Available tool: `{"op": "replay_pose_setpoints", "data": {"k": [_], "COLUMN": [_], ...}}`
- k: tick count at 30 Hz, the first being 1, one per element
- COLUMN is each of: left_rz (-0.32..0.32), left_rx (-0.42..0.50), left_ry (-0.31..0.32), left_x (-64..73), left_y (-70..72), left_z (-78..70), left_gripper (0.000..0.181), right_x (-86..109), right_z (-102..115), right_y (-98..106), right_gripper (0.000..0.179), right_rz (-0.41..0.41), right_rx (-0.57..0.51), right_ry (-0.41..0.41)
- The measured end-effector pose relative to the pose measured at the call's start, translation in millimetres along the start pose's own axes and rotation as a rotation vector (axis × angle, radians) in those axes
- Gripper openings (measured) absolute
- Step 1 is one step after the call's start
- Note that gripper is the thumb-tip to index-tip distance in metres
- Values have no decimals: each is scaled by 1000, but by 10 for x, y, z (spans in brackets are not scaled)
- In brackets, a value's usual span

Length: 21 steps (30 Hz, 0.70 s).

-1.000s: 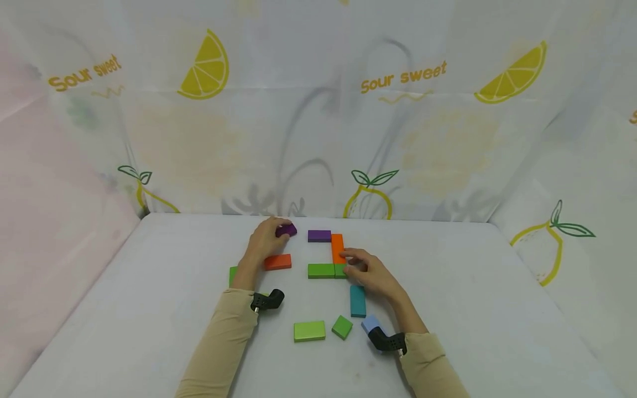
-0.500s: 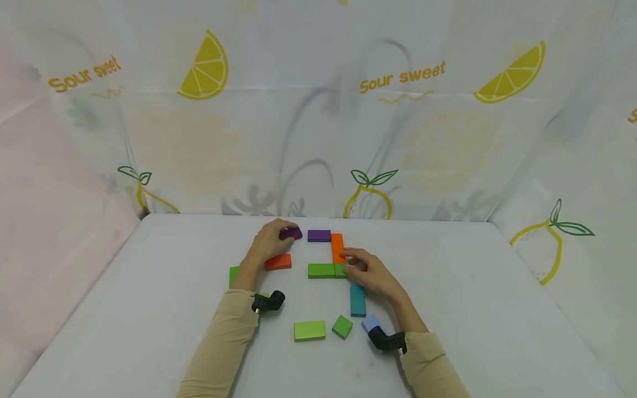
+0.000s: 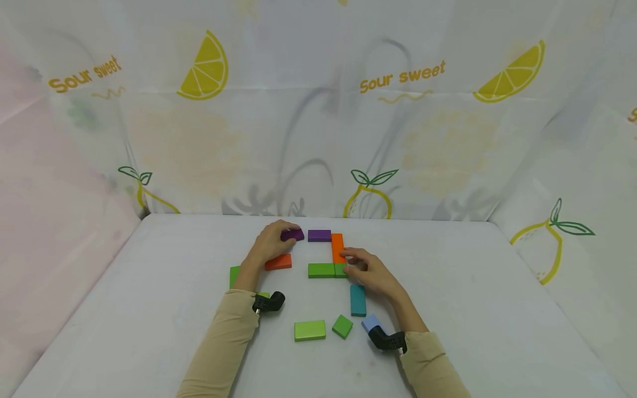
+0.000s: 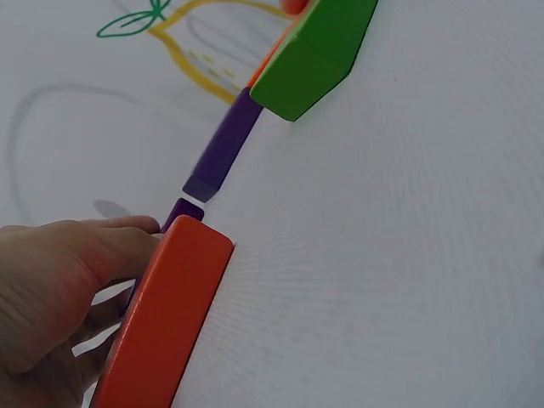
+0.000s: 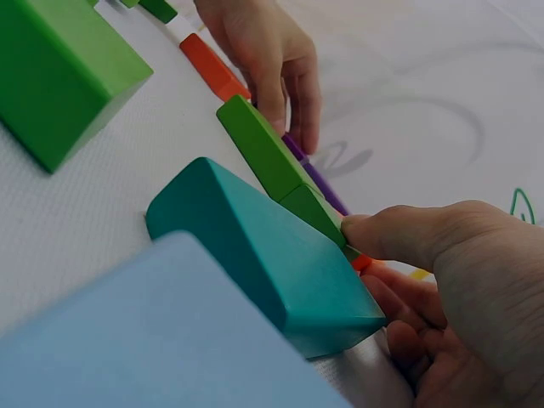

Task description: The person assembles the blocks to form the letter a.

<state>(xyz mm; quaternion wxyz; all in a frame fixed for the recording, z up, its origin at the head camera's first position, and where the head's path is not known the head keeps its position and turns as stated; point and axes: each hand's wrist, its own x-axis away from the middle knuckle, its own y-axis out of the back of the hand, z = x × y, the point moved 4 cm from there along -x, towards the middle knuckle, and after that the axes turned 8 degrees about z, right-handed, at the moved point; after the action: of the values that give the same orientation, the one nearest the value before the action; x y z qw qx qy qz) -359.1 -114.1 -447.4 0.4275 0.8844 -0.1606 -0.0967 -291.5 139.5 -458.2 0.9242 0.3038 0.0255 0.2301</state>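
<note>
My left hand (image 3: 269,241) pinches a purple block (image 3: 292,235) on the table, its right end a small gap from a second purple block (image 3: 319,236). That second one meets the top of an upright-lying orange block (image 3: 337,247). Below it lie a long green block (image 3: 320,271) and a short green block (image 3: 340,271), end to end. At this corner my right hand (image 3: 374,275) rests, forefinger touching the orange block and thumb at the short green block's end. Close below my left hand lies a red-orange block (image 4: 170,306), partly covered in the head view.
A teal block (image 3: 358,300) and a light blue block (image 3: 371,323) lie by my right forearm. Nearer me are a lime green block (image 3: 309,330) and a turned green block (image 3: 342,326). Another green block (image 3: 234,276) shows beside my left wrist. A printed cloth hangs behind the table.
My left hand has slid the purple block rightward and slightly nearer, closing most of the gap to the other purple block. My right hand has stayed in place.
</note>
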Motion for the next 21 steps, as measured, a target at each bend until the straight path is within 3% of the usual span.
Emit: {"op": "replay_pose_setpoints", "data": {"k": [8, 15, 21], "left_rz": [13, 9, 9], "left_rx": [9, 23, 33], "left_ry": [-31, -64, -73], "left_x": [1, -4, -5], "left_y": [-3, -13, -20], "left_z": [-8, -7, 3], "left_gripper": [36, 35, 35], "right_x": [132, -12, -11], "right_z": [316, -10, -12], "right_y": [39, 8, 7], "right_gripper": [40, 39, 39], "right_rz": [23, 1, 2], "right_rx": [1, 0, -7], "right_ry": [9, -7, -14]}}
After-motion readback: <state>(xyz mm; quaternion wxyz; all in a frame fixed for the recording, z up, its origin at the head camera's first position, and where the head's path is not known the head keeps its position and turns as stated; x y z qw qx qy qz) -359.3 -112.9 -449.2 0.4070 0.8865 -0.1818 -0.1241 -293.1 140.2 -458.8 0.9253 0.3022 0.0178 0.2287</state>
